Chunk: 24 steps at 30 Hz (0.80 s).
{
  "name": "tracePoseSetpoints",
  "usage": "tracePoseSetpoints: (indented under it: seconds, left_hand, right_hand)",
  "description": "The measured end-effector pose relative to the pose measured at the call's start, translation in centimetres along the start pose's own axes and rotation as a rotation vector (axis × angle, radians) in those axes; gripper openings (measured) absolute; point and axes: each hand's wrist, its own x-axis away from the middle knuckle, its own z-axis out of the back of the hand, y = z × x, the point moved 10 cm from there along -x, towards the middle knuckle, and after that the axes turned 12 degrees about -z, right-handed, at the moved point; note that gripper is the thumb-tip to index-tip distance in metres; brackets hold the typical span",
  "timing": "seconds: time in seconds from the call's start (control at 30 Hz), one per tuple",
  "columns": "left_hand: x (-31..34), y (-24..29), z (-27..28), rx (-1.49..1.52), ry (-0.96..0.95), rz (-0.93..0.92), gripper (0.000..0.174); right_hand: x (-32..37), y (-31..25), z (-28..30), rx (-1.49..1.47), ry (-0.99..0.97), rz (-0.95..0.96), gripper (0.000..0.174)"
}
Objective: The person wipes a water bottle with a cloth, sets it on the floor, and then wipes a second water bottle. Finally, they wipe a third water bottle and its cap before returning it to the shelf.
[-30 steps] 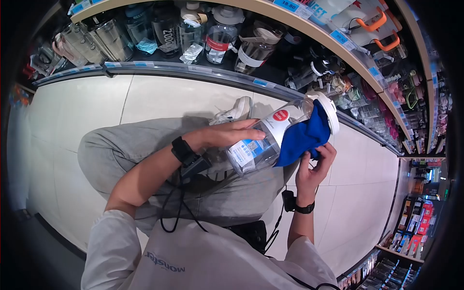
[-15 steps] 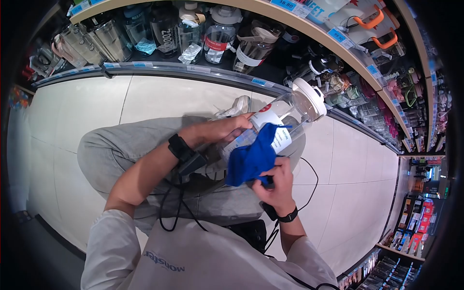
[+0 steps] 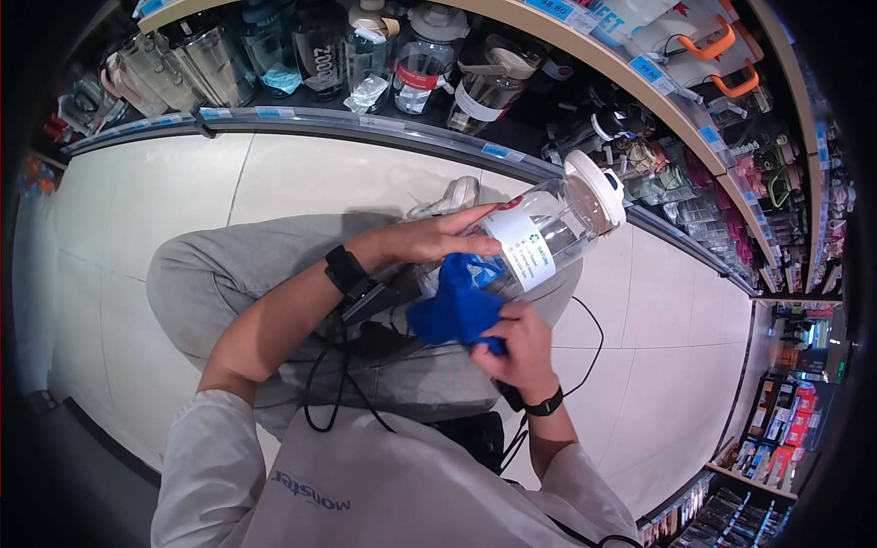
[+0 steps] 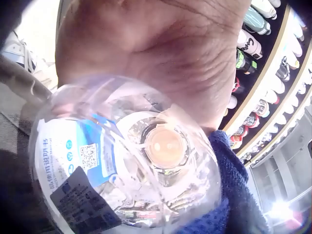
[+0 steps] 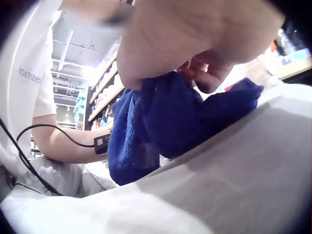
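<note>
A clear bottle [image 3: 548,224] with a white lid and a white label lies tilted over the lap, lid toward the shelf. The left hand [image 3: 438,239] grips its body from above, thumb across the label. In the left wrist view the base of the bottle [image 4: 131,161] faces the camera beneath the palm [image 4: 151,48]. A blue cloth [image 3: 452,306] is pinched in the right hand [image 3: 521,349], at the bottle's lower end. The right wrist view shows the bunched cloth [image 5: 170,117] hanging under the curled right hand [image 5: 195,39].
Bottles and jugs stand on a shelf [image 3: 320,119] ahead, with more shelving curving round to the right. Pale floor tiles [image 3: 667,320] surround the crossed legs [image 3: 219,265]. A black cable [image 3: 594,320] loops by the right wrist.
The right hand has carried the cloth from near the lid down and left to the bottle's lower end. The bottle has turned, so its green-lettered label now faces up.
</note>
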Motion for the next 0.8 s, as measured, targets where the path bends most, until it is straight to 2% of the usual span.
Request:
tracePoseSetpoints:
  seconds: [0.03,0.1,0.17,0.23,0.3,0.37,0.47,0.63,0.7,0.73,0.8]
  left_hand:
    - [0.0,-0.2,0.1,-0.028,0.003,-0.003,0.086]
    - [0.3,-0.4,0.3,-0.054,0.010,-0.006,0.085]
    - [1.3,-2.1,0.0,0.087,-0.014,0.179,0.084]
    - [1.2,-2.4,-0.3,0.112,-0.009,0.192,0.083]
    - [1.0,-3.0,-0.8,0.161,0.000,0.221,0.082]
    - [0.8,-3.2,-1.2,0.228,0.015,0.200,0.079]
    - [0.4,-3.9,-1.1,0.324,0.035,0.165,0.078]
    - [0.6,-3.9,-0.7,0.442,0.076,0.069,0.074]
    - [0.5,-2.3,-0.3,0.496,0.121,-0.075,0.073]
    - [0.7,-1.7,-0.6,0.495,0.119,-0.076,0.073]
    - [0.9,0.3,-0.1,0.447,0.199,-0.140,0.085]
  right_hand:
    - [-0.1,0.5,0.5,0.000,-0.003,0.001,0.030]
    - [-0.6,2.4,3.3,0.077,0.180,-0.076,0.029]
    - [-1.0,4.0,5.5,0.083,0.309,-0.152,0.029]
    - [-1.0,5.9,7.3,0.089,0.423,-0.216,0.029]
    - [-0.7,8.2,8.3,-0.052,0.476,-0.372,0.026]
    - [-1.1,8.6,8.7,-0.081,0.539,-0.388,0.025]
    - [-0.9,9.3,7.0,-0.203,0.460,-0.484,0.025]
    - [-0.4,6.6,4.8,-0.261,0.414,-0.423,0.025]
    - [-0.3,5.5,3.8,-0.355,0.378,-0.365,0.025]
    - [-0.1,5.2,3.3,-0.370,0.367,-0.358,0.025]
    - [-0.2,3.9,2.5,-0.386,0.347,-0.316,0.027]
